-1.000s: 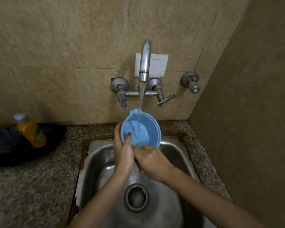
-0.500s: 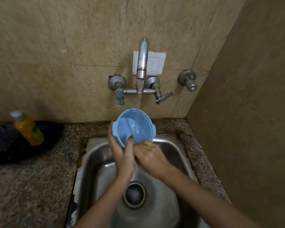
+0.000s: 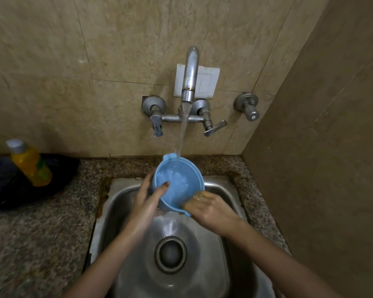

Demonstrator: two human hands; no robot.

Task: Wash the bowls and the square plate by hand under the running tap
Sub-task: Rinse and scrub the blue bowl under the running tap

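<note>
Blue bowl held tilted over the steel sink, right under the tap, water stream landing inside it and spilling off the low rim toward the drain. Left hand has its grip clenched on the bowl's left rim, thumb inside; right hand grips the lower right rim with fingers curled on it. Yellow bottle stands on a black bag on the granite bench, well apart to the left.
</note>
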